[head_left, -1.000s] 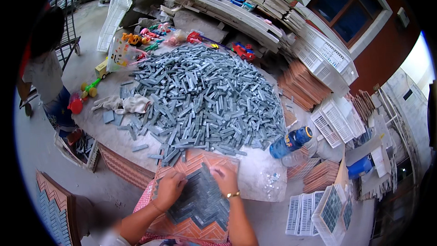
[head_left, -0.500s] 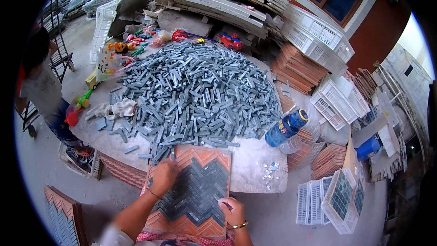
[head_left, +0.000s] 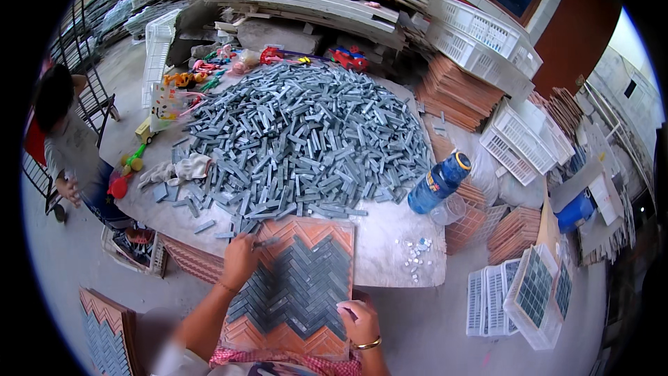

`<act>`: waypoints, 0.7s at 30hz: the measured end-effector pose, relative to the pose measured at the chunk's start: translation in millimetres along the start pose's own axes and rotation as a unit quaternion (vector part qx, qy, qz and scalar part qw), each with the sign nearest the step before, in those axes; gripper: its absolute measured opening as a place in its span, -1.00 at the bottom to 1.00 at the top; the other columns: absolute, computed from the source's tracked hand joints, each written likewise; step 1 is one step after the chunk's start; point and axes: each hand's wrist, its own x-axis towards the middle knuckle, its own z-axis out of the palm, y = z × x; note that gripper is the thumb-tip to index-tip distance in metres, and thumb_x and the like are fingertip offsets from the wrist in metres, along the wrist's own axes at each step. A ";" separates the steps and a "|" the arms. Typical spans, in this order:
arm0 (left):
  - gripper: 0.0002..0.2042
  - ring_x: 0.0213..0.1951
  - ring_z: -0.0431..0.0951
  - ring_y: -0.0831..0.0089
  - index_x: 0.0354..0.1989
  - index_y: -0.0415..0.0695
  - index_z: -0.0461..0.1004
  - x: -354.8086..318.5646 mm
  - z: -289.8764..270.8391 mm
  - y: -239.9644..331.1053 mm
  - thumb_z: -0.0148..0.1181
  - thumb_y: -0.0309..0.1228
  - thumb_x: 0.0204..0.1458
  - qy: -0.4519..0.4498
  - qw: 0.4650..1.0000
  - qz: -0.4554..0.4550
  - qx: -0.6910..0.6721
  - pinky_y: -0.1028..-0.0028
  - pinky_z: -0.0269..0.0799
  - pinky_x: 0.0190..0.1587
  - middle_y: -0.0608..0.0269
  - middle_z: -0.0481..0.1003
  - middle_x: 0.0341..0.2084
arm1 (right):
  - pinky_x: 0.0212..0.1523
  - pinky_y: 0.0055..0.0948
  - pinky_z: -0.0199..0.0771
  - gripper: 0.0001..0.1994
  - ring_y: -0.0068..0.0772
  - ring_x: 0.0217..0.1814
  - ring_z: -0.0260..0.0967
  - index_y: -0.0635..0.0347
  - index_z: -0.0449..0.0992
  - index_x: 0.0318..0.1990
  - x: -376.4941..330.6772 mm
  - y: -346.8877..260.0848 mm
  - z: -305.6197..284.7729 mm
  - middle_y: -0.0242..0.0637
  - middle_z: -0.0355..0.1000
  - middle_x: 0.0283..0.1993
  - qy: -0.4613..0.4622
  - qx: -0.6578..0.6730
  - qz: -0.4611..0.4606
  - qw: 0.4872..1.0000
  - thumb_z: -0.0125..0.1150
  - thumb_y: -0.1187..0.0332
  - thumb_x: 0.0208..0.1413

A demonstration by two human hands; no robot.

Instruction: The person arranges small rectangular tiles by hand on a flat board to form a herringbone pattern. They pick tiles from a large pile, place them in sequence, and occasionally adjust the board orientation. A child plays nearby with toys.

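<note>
An orange herringbone mould board (head_left: 327, 228) lies before me at the table's near edge, its middle filled with dark grey strip tiles (head_left: 292, 292). My left hand (head_left: 240, 262) is over the board's upper left part, its fingers closed on a narrow grey strip tile (head_left: 266, 242) that points right. Close to the board's right edge is my right hand (head_left: 360, 323), fingers curled and thumb against the index finger; what they pinch, if anything, is hidden. Beyond the board rises a big heap of loose grey strip tiles (head_left: 306, 139).
A blue bottle (head_left: 438, 184) and a clear cup (head_left: 449, 209) stand right of the heap, near small white chips (head_left: 416, 254). White gloves (head_left: 177, 170) and toys (head_left: 182, 80) lie left and behind. A person (head_left: 73, 139) stands at left. Crates (head_left: 487, 35) and stacked boards (head_left: 459, 94) line the right.
My left hand has moved slightly left, and the strip in its fingers has swung from upright to pointing right. The person at left has turned, bringing a hand into sight.
</note>
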 end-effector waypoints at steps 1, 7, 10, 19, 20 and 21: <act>-0.85 -0.34 0.46 0.07 -0.48 -0.21 0.41 -8.9 -11.0 2.4 0.20 -0.43 -0.22 -0.013 1.000 0.009 -0.003 0.22 0.38 -0.32 0.04 0.43 -0.48 | -0.37 -0.37 0.43 -0.91 -0.17 -0.38 0.45 0.22 0.52 -0.37 -3.3 5.9 -1.3 -0.16 0.47 -0.40 0.000 -0.004 0.002 1.000 0.21 0.44 -0.07; -0.86 -0.37 0.46 0.07 -0.51 -0.20 0.42 -25.5 -5.2 -8.4 0.24 -0.45 -0.24 -0.003 0.999 0.021 -0.030 0.22 0.36 -0.33 0.07 0.42 -0.50 | -0.38 -0.35 0.42 -0.91 -0.14 -0.37 0.44 0.19 0.51 -0.37 -18.0 15.0 -2.7 -0.15 0.46 -0.41 -0.009 -0.022 0.023 0.999 0.21 0.41 -0.07; -0.84 -0.40 0.46 0.07 -0.48 -0.20 0.41 -22.2 -0.8 5.6 0.24 -0.44 -0.23 -0.014 0.999 0.028 -0.023 0.22 0.36 -0.33 0.06 0.42 -0.51 | -0.38 -0.34 0.42 -0.90 -0.13 -0.37 0.44 0.19 0.51 -0.37 -16.5 7.0 -0.8 -0.15 0.46 -0.40 0.002 -0.031 0.003 1.000 0.21 0.41 -0.06; -0.86 -0.44 0.45 0.07 -0.52 -0.24 0.38 -11.7 18.4 20.5 0.21 -0.49 -0.22 0.027 0.996 0.072 -0.055 0.21 0.35 -0.36 0.03 0.43 -0.56 | -0.37 -0.33 0.42 -0.91 -0.11 -0.35 0.44 0.21 0.50 -0.36 -21.0 12.2 -4.7 -0.13 0.45 -0.39 0.004 -0.021 -0.002 1.000 0.21 0.43 -0.06; -0.87 -0.44 0.45 0.06 -0.53 -0.24 0.38 -10.5 20.6 20.8 0.21 -0.49 -0.22 0.024 0.996 0.060 -0.058 0.21 0.35 -0.35 0.02 0.43 -0.56 | -0.37 -0.33 0.42 -0.91 -0.11 -0.35 0.44 0.21 0.50 -0.36 -21.5 11.5 -6.3 -0.13 0.45 -0.39 0.003 -0.025 0.000 1.000 0.20 0.44 -0.06; -0.87 -0.44 0.45 0.06 -0.53 -0.24 0.38 -9.3 22.7 21.0 0.21 -0.50 -0.22 0.021 0.997 0.047 -0.060 0.20 0.35 -0.35 0.02 0.43 -0.56 | -0.37 -0.33 0.42 -0.90 -0.12 -0.35 0.44 0.21 0.50 -0.36 -21.6 10.9 -7.3 -0.14 0.45 -0.39 0.001 -0.028 0.001 1.000 0.20 0.44 -0.06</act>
